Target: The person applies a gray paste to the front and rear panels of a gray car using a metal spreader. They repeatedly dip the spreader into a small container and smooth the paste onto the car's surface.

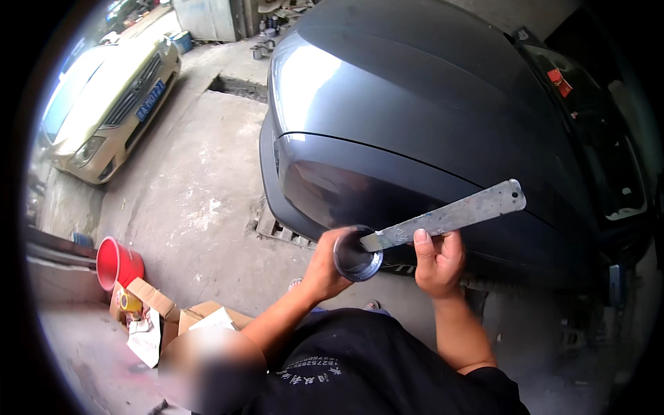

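My left hand (326, 268) is wrapped round a small round cup (377, 266), tilted so that its dark inside shows. My right hand (440, 263) grips a long flat metal mixing stick (456, 214) between thumb and fingers. The stick is stained with paint and has a hole near its far end. Its other end reaches into the mouth of the cup. What the cup holds is too dark to make out. Both hands are in front of a dark grey car (415, 90), close to its front corner.
A pale car (104, 104) stands at the far left. A red bucket (119, 263) and cardboard boxes (155, 297) with paper and a tape roll are at the lower left. A pit opening (238, 88) breaks the concrete floor. Cans (263, 50) sit beyond it.
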`<act>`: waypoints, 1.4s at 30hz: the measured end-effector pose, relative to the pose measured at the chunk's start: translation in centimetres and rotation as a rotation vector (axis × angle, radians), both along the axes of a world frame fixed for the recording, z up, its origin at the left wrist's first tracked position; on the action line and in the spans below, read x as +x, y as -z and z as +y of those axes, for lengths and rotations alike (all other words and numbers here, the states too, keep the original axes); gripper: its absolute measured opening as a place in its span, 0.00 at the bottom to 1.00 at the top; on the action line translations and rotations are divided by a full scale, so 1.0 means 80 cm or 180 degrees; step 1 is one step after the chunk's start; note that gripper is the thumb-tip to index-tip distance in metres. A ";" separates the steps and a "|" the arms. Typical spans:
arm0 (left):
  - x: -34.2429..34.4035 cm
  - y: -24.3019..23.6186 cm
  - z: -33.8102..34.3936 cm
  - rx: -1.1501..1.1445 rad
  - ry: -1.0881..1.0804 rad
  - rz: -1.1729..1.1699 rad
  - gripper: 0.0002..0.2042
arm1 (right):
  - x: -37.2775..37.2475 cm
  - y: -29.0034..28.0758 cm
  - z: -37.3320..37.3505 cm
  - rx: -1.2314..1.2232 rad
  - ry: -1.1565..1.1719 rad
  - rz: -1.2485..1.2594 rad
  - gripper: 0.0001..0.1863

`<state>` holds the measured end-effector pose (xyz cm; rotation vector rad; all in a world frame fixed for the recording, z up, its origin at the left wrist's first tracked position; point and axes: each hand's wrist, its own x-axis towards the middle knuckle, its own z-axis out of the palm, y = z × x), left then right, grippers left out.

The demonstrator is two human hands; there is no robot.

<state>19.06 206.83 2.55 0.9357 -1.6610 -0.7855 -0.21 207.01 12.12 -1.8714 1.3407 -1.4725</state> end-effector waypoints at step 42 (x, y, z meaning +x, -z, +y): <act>0.108 0.013 -0.106 0.0483 -0.0406 0.0141 0.37 | 0.076 0.032 -0.061 0.0538 0.0821 -0.2677 0.07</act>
